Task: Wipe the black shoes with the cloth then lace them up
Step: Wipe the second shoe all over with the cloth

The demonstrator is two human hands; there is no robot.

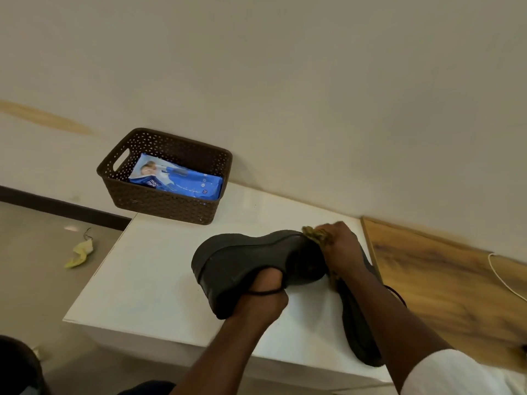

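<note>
Table (159, 280): white top, my work surface, against the far wall.
Basket (159, 206): far left corner, blue packet (176, 178) inside, out of my way.
Shoe in hand (245, 260): black, raised off the table, tipped on its side so I can reach its right end.
Second shoe (356, 332): lies near right, partly under my right forearm, waiting.
Left hand (262, 300): fingers tucked inside the opening, clamping the shoe steady.
Right hand (339, 243): clenched round the cloth (315, 233), pressing it to the shoe's right end.
Stage: wiping, I judge; lacing not started.
</note>
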